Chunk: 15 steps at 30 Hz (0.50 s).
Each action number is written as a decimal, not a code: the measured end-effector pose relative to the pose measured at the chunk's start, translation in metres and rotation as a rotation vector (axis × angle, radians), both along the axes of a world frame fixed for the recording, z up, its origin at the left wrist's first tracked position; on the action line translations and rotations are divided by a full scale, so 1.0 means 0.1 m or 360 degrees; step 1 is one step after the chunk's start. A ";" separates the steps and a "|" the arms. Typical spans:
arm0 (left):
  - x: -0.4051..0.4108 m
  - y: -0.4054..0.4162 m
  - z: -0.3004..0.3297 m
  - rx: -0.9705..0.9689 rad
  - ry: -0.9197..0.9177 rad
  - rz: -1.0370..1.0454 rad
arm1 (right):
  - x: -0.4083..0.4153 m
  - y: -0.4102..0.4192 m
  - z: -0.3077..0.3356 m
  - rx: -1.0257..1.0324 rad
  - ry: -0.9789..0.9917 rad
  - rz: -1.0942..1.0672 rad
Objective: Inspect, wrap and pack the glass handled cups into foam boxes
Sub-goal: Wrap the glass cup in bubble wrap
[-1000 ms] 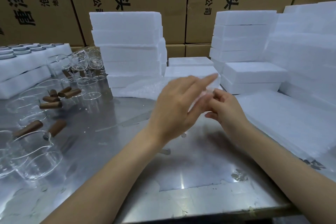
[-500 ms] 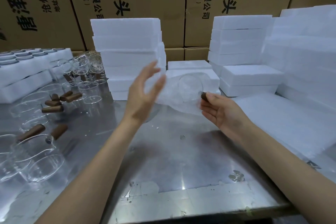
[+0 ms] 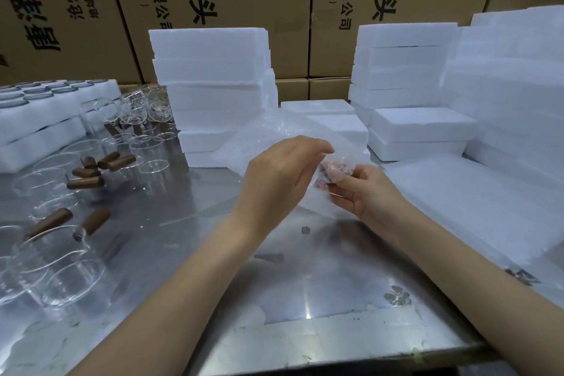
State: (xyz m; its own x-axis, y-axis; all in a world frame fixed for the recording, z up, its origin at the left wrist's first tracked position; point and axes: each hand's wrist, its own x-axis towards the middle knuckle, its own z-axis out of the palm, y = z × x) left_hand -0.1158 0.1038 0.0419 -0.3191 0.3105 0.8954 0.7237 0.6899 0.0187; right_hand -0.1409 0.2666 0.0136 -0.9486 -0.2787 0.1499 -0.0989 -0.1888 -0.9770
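Above a steel table (image 3: 305, 268), the left hand (image 3: 274, 174) and right hand (image 3: 363, 189) pinch bubble wrap (image 3: 259, 137) around a fragile, slippery glass cup (image 3: 334, 169), best cradled by its body.

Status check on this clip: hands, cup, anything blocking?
Left hand and right hand both gripping bubble wrap around a cup, above the steel table. Cup mostly hidden. Nothing blocking.

A glass cup (image 3: 331, 169) is swathed in clear bubble wrap (image 3: 268, 137), held above the table (image 3: 305, 268), its form mostly hidden. More clear glass cups with brown handles (image 3: 88, 183) crowd the table's left side. White foam boxes (image 3: 210, 82) stand stacked behind and at right (image 3: 403, 64).
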 end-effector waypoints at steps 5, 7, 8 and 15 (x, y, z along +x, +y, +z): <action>0.12 0.10 0.05 0.0084 -0.0032 -0.0242 | 0.03 -0.04 -0.02 0.0122 0.0117 0.0087; 0.17 0.17 0.04 0.0065 -0.0123 -0.0331 | 0.06 -0.05 -0.03 0.0122 0.0116 0.0062; 0.18 0.20 0.03 0.0022 -0.0149 -0.0353 | 0.06 -0.03 -0.04 0.0166 0.0131 -0.0005; 0.15 0.09 0.13 0.0031 0.0291 -0.0024 | 0.13 -0.06 0.12 -0.0105 0.0065 0.0090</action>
State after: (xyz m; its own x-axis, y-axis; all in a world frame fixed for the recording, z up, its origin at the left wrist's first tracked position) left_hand -0.1013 0.1126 0.0547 -0.1459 0.2959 0.9440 0.7264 0.6799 -0.1008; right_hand -0.1284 0.2609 0.0256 -0.9244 -0.3200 0.2077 -0.1254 -0.2592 -0.9576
